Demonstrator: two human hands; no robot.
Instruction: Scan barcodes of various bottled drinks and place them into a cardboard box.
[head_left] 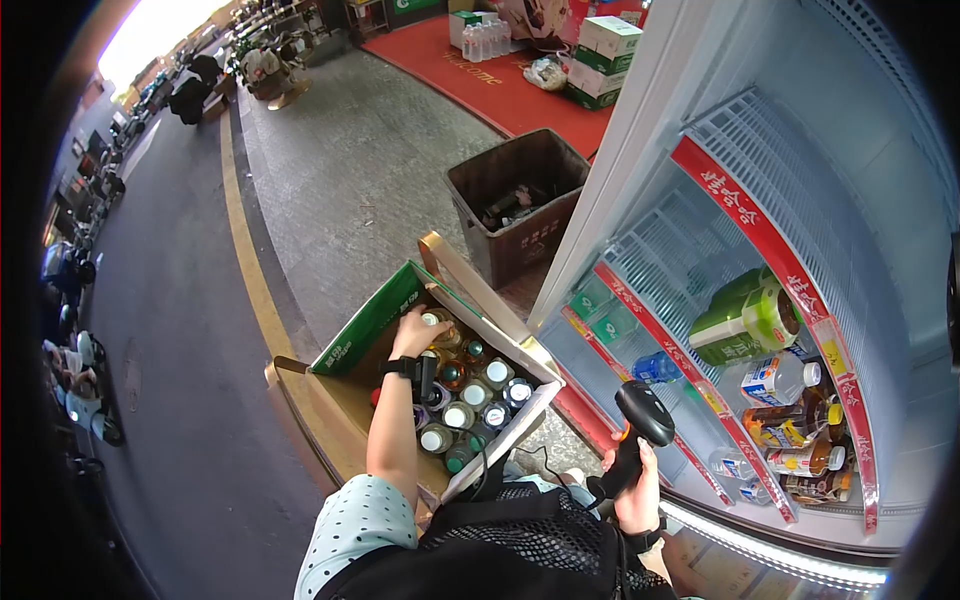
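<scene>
- Our left hand [415, 332] curls over a bottle [432, 319] at the far corner of the box [365, 322]; we cannot tell whether it grips.
- Our right hand [638, 492] is clamped on the scanner [643, 415].
- The box looks nearly full and the fridge shelves [690, 240] sparse, so most seems left.

We read "Welcome" in pale letters on the red mat [480, 75], slanted away from us. The red strips [745, 215] along the cooler shelves carry white Chinese characters, which we take for 娃哈哈 (the same mark repeats on the lower strips). The green box [350, 340] bears white lettering near its corner, too small for us to read. The labels on the cooler's bottles [775, 380] show print and colour, but we can make out no word or number.
</scene>
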